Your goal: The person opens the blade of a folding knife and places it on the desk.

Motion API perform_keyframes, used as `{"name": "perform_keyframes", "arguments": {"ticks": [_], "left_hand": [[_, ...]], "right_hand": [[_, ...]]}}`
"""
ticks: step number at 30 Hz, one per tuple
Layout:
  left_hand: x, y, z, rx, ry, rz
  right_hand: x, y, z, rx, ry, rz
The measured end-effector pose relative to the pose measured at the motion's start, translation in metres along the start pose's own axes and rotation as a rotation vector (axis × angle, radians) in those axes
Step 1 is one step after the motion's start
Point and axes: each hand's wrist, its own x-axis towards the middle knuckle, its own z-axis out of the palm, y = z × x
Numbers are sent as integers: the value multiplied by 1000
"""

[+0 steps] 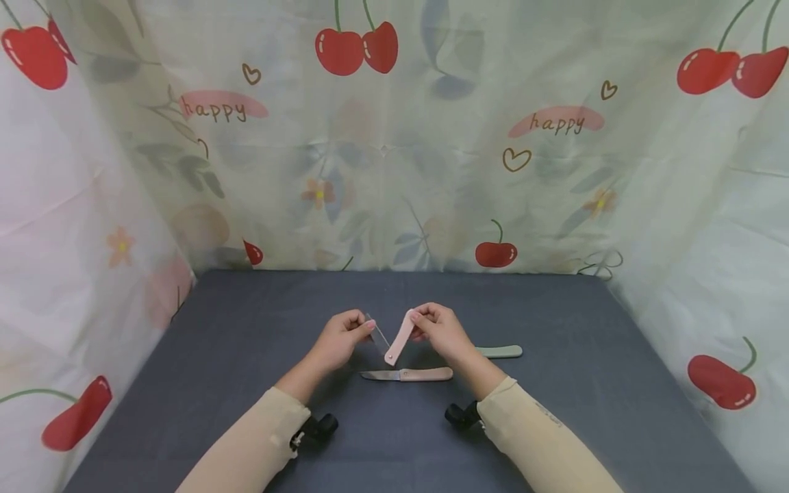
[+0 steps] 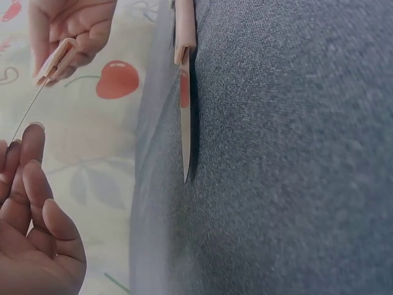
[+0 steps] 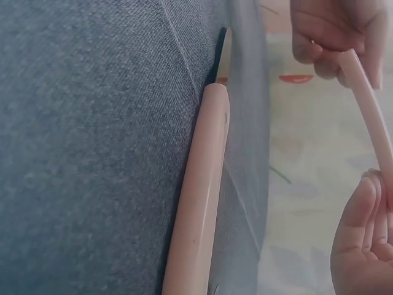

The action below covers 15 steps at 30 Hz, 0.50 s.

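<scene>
The grey surface (image 1: 246,383) lies bare out to the curtain (image 1: 394,171) all round the open knife (image 1: 407,374). Just above that knife, the left hand (image 1: 337,340) pinches a folding knife's (image 1: 394,339) blade, the right hand (image 1: 439,331) its pink handle

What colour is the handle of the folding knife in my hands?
Pale pink handle; the head view shows it best.

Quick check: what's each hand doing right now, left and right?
Left hand: pinches the blade of the half-folded pink knife.
Right hand: grips that knife's pink handle.
</scene>
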Motion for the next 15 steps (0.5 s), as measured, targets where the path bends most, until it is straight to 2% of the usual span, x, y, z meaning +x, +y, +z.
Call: {"name": "perform_keyframes", "arguments": {"ticks": [3, 8, 11, 15], "left_hand": [[-2, -2, -3, -50, 15, -18], [-6, -3, -8, -96, 77, -34], [-11, 5, -10, -94, 108, -53], [-14, 5, -11, -116, 159, -60]], "right_hand": [[-3, 2, -6, 40, 11, 12], [-6, 4, -12, 109, 26, 27], [-8, 4, -14, 153, 38, 47], [-9, 6, -15, 196, 42, 57]]}}
